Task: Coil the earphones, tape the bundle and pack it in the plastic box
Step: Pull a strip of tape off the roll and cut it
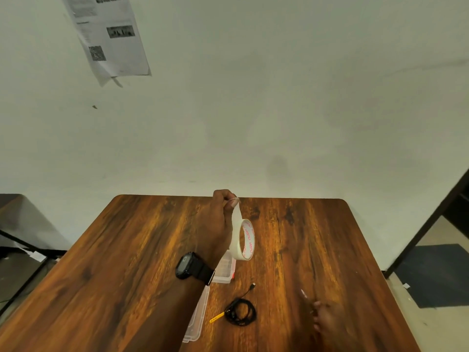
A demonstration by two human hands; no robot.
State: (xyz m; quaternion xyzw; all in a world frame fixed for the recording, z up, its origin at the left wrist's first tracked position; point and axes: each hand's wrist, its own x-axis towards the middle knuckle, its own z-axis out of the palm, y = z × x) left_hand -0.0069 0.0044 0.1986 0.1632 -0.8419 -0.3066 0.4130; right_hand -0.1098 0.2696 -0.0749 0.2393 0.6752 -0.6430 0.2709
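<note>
The black earphones (241,313) lie coiled on the wooden table (317,237), their plug end (252,287) trailing away and a yellow strip (216,319) at the coil's left. My left hand (223,214), with a black watch on its wrist, is raised above the table. It pinches the free end of a white tape roll (245,241) that hangs from a pulled-out strip. The clear plastic box (199,318) lies open left of the coil, partly hidden under my forearm. My right hand (323,320) is blurred, low over the table to the right of the coil, with a thin pale sliver near its fingers.
A pale wall stands right behind the table's far edge, with a printed sheet (109,36) stuck high on the left. Another table (15,214) is at the left. A dark frame (429,224) and a dark floor mat (436,275) are at the right.
</note>
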